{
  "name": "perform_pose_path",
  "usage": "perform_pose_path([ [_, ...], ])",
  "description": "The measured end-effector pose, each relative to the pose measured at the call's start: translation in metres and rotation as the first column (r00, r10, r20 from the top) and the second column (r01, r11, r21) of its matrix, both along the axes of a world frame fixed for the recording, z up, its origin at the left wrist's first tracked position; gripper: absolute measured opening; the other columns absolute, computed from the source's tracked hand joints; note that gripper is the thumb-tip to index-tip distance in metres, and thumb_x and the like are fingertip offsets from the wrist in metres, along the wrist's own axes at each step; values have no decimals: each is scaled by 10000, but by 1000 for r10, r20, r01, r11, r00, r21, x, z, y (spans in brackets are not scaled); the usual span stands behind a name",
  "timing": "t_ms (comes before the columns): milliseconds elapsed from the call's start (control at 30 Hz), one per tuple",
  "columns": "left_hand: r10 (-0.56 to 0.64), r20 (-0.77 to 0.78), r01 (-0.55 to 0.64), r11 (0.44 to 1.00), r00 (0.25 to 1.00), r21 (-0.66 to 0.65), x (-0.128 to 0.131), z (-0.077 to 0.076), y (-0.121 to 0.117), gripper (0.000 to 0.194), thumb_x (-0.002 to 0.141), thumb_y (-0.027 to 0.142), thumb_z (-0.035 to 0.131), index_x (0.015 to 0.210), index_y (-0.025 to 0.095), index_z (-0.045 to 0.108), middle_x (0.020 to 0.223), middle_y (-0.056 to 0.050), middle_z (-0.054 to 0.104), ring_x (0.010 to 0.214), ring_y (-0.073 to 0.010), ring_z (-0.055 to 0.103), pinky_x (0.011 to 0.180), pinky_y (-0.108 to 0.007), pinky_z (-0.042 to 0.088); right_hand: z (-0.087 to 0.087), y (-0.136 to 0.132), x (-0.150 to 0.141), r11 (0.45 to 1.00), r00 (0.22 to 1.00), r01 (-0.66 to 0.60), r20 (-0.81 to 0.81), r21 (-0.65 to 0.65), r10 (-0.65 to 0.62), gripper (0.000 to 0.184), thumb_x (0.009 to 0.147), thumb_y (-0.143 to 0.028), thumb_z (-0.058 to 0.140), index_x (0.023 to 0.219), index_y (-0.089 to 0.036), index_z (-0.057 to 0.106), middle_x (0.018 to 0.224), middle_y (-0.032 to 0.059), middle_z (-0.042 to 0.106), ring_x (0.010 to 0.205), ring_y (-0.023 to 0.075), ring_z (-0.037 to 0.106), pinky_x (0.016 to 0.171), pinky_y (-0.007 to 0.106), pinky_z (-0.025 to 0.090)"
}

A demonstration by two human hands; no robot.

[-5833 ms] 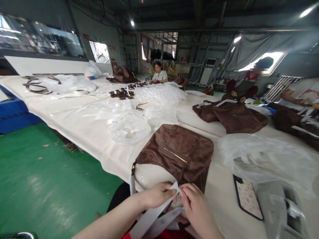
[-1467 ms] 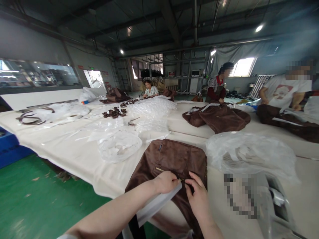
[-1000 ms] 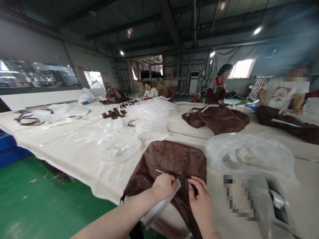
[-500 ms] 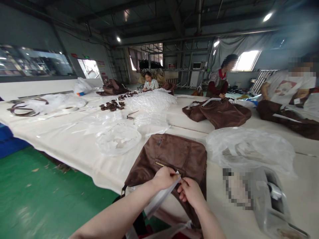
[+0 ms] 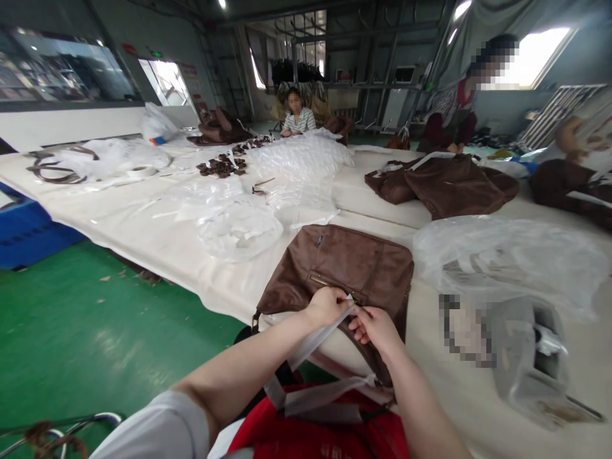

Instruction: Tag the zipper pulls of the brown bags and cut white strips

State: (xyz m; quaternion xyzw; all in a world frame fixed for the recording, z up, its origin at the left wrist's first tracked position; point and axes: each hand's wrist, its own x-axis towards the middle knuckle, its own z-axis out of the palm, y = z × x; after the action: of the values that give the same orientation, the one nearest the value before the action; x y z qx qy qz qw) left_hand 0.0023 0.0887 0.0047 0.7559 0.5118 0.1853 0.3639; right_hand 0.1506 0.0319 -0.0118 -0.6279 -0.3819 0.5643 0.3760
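Note:
A brown handbag [image 5: 363, 255] lies at the table's near edge, its zipped front facing up and its strap hanging towards my lap. Over its lower zip, my left hand [image 5: 329, 307] pinches a thin white wrapping strip [image 5: 318, 342] near its upper end. The strip's loose end slants down to the left. My right hand [image 5: 375, 328] is closed, with thumb and forefinger pinching the strip's edge beside the left fingertips. What lies under the fingertips is hidden. More white wrapping [image 5: 325, 396] covers part of the strap near my red apron [image 5: 325, 433].
Clear plastic bags [image 5: 511, 255] and a plastic-covered grey container [image 5: 535, 357] lie at right. Brown bags [image 5: 459, 185], stacked plastic [image 5: 306, 156] and small brown pieces [image 5: 222, 167] sit farther back. Co-workers are across the table. A blue crate [image 5: 38, 233] stands left.
The view has tilted down, bringing my red apron and left sleeve into sight. Both hands stay together over the bag's zip, with the white strip still between them.

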Motion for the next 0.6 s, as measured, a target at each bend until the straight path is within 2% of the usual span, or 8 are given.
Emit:
perform_pose_path([
  [100,17,16,-17,1000,1000,-4,-2,-3,-1,300,839,372,554,787,142,739,618,16,596,572,-110,460,527,-217,320,0,1,0,1000,1000,-5,-11,-3,5,233,866,-355,575,833,-141,663,571,7,661,363,71,538,316,145,358],
  [233,-10,33,9,1000,999,17,-5,-6,-2,317,854,365,533,752,131,720,581,27,543,557,-102,432,510,-211,309,0,1,-1,1000,999,-6,-36,16,6,249,828,-389,596,809,-148,656,681,36,709,376,61,537,328,150,360],
  [433,-25,-15,27,994,1000,106,-8,2,-8,205,832,249,535,718,150,674,597,30,562,562,-102,487,527,-205,342,-2,2,-7,998,999,35,-29,58,-34,349,734,-490,620,773,-144,646,649,32,694,358,61,502,313,155,321],
  [533,46,-67,-34,983,997,180,-7,7,-19,150,831,205,534,758,159,657,710,-12,621,661,-144,562,624,-241,405,-2,4,-12,995,998,65,-20,79,-64,361,704,-510,623,749,-152,637,617,19,675,346,63,484,304,162,304],
  [600,33,-158,16,954,987,299,-5,7,-30,162,864,169,495,808,161,646,812,-49,633,786,-191,588,735,-296,442,-2,5,-14,992,996,86,-16,90,-85,350,693,-510,623,699,-161,615,586,8,654,345,63,477,304,165,296],
])
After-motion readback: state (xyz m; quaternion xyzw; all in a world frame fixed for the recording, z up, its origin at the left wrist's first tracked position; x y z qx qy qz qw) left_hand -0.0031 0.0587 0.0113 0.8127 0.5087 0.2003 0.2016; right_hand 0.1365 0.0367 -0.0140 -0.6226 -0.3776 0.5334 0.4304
